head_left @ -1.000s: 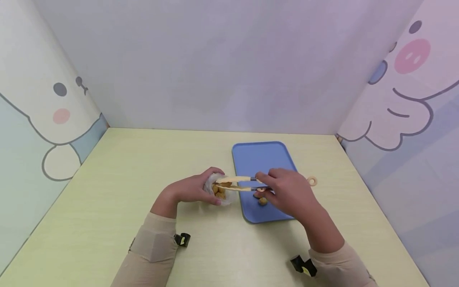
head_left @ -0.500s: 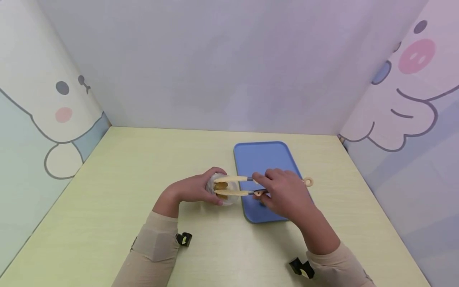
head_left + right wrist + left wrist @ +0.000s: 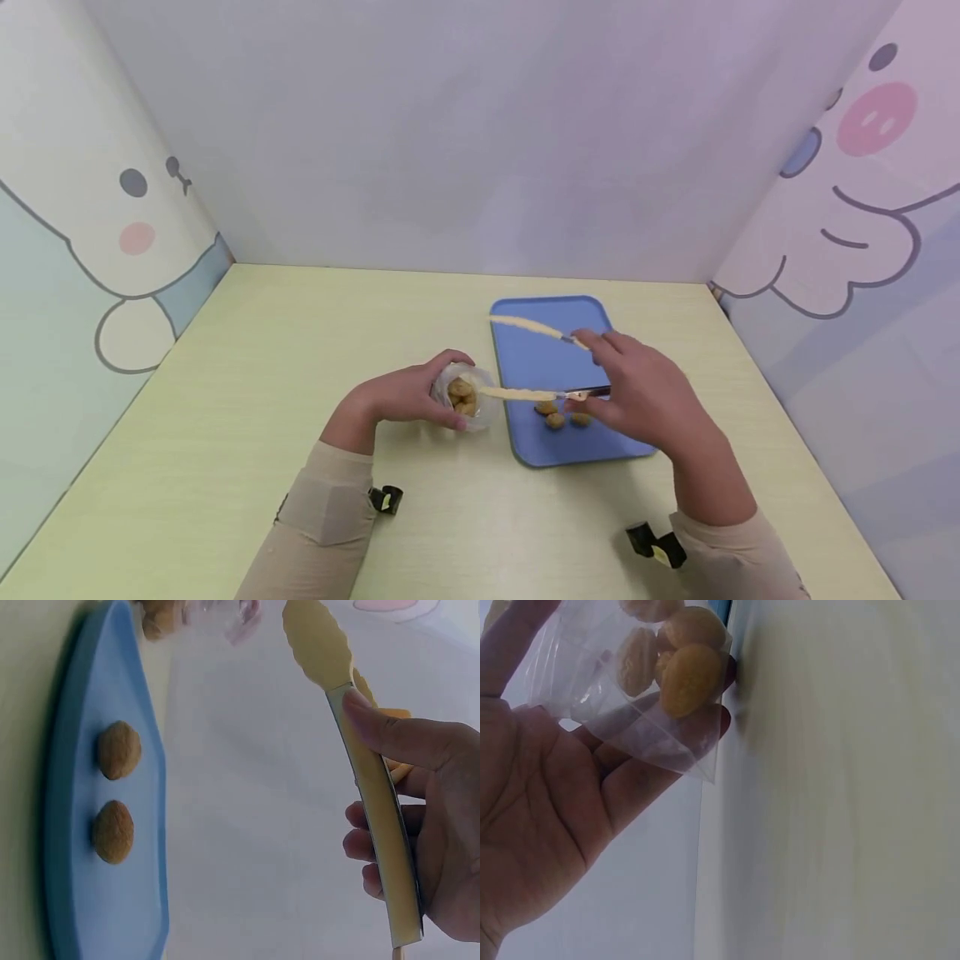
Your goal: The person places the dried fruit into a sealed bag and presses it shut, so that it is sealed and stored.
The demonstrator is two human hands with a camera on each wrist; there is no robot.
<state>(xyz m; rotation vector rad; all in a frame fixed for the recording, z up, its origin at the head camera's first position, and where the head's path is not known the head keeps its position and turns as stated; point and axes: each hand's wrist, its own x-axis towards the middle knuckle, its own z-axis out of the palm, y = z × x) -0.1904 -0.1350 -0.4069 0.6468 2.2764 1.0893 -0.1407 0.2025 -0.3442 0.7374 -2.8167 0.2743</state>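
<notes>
My left hand (image 3: 408, 392) grips a clear plastic bag (image 3: 486, 412) from its left side, thumb and fingers around it. Inside sit several brown, wrinkled walnuts (image 3: 694, 679). My right hand (image 3: 645, 392) holds a pair of tongs (image 3: 379, 817) with cream scalloped heads and metal-edged arms. Their two arms are spread wide with nothing between the tips. One tip lies over the bag's mouth in the head view, the other over the upper part of the blue tray (image 3: 555, 450). Loose walnuts (image 3: 118, 750) rest on the tray below the tongs.
The tray lies on a pale yellow tabletop (image 3: 300, 333), just right of the bag. A grey wall (image 3: 465, 167) stands behind, with cartoon-printed panels (image 3: 873, 121) at both sides.
The tongs were at the bag's mouth with their arms closer together. They have drawn back to the right and spread wide, uncovering more walnuts on the tray. My left hand has barely moved.
</notes>
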